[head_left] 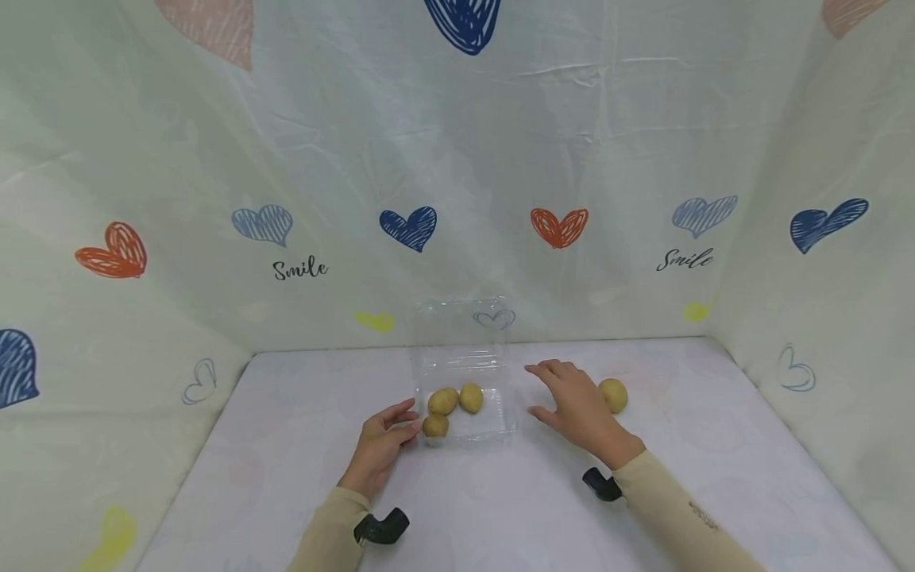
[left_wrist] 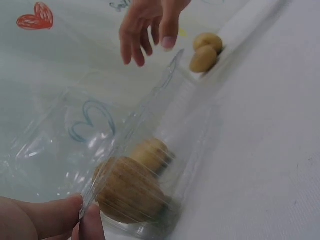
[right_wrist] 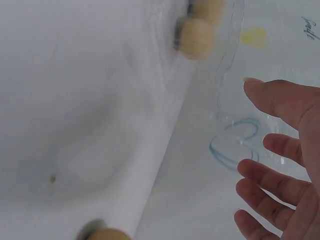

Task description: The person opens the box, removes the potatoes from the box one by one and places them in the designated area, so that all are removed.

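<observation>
A clear plastic clamshell box [head_left: 493,425] stands on the table with its lid [head_left: 461,330] raised at the back. Three potatoes [head_left: 443,401] lie inside, toward its left and middle. My left hand [head_left: 379,445] is at the box's left side; its thumb and finger pinch the rim [left_wrist: 90,197] in the left wrist view. Right of the box, my right hand [head_left: 582,405] hovers with fingers spread and nothing in them. Just beyond it lies a loose potato [head_left: 613,395]. Two potatoes [left_wrist: 204,59] appear outside the box in the left wrist view; the right hand may hide one from the head view.
A pale cloth covers the table [head_left: 272,445]. Behind it and at both sides hangs a white curtain [head_left: 472,143] printed with hearts and "Smile". The raised lid stands near the back edge. A black wrist mount [head_left: 382,526] juts from the left sleeve.
</observation>
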`<move>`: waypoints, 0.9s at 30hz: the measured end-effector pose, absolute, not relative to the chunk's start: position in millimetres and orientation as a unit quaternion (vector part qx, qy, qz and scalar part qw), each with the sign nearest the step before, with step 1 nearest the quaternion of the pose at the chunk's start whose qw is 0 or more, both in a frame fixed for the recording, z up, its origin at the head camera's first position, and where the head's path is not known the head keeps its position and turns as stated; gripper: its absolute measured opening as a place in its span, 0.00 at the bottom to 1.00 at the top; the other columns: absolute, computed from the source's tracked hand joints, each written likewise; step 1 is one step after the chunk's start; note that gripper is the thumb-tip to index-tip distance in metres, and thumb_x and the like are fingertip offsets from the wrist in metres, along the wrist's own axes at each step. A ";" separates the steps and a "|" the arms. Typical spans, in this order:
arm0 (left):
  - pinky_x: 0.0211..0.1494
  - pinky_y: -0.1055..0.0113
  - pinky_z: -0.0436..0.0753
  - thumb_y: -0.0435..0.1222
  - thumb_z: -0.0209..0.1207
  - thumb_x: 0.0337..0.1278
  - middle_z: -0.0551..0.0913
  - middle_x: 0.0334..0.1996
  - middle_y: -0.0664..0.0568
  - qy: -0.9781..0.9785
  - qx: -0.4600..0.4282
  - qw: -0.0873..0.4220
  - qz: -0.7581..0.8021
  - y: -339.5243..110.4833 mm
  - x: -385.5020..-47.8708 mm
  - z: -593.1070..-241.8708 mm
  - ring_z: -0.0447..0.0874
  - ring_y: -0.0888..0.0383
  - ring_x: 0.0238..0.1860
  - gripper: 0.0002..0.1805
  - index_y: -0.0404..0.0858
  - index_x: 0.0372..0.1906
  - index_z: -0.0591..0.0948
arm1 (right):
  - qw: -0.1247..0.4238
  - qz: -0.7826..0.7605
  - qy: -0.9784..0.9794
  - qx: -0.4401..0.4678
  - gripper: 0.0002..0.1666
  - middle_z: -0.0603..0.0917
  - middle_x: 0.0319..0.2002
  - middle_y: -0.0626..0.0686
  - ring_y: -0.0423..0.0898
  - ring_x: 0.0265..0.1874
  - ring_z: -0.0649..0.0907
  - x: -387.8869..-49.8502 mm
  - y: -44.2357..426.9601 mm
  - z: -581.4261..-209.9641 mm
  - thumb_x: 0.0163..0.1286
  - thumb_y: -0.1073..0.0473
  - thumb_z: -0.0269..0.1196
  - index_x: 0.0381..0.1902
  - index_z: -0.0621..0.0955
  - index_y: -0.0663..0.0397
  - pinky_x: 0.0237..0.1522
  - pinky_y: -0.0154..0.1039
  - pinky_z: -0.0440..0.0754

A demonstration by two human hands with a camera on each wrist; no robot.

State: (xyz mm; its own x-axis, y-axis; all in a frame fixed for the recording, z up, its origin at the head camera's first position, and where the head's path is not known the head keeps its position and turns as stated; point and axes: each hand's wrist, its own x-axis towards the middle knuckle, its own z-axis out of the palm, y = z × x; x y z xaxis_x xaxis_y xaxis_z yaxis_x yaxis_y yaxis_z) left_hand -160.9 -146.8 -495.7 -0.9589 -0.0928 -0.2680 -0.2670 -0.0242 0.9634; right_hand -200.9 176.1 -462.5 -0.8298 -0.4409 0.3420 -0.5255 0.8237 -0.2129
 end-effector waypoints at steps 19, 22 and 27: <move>0.44 0.68 0.86 0.18 0.63 0.65 0.81 0.53 0.37 0.688 -0.121 0.093 0.710 -157.7 -168.2 -491.9 0.84 0.58 0.40 0.30 0.25 0.72 0.74 | 0.102 0.144 -0.937 0.302 0.36 0.84 0.60 0.56 0.57 0.58 0.82 -211.3 129.4 -461.3 0.61 0.55 0.81 0.65 0.81 0.57 0.58 0.55 0.82; 0.43 0.68 0.86 0.18 0.63 0.64 0.82 0.52 0.38 0.687 -0.119 0.096 0.710 -158.8 -170.6 -492.3 0.85 0.58 0.39 0.30 0.25 0.71 0.74 | 0.093 0.142 -0.937 0.305 0.36 0.84 0.60 0.56 0.58 0.58 0.82 -213.4 123.4 -463.1 0.62 0.55 0.80 0.65 0.81 0.57 0.59 0.55 0.82; 0.44 0.68 0.87 0.18 0.63 0.64 0.81 0.52 0.39 0.686 -0.123 0.104 0.710 -159.3 -173.3 -492.1 0.85 0.57 0.39 0.30 0.25 0.71 0.74 | 0.085 0.129 -0.936 0.317 0.35 0.84 0.59 0.56 0.57 0.58 0.82 -215.6 114.9 -467.4 0.62 0.55 0.80 0.65 0.81 0.57 0.61 0.55 0.81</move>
State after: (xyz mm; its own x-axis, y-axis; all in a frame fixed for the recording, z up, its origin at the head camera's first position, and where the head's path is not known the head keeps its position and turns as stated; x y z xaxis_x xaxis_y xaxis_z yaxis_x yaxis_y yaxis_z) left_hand -173.3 -159.3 -492.1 -0.9484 -0.0215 -0.3165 -0.3156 -0.0371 0.9482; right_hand -215.6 114.9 -467.4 -0.7842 -0.5717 0.2410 -0.6156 0.7656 -0.1867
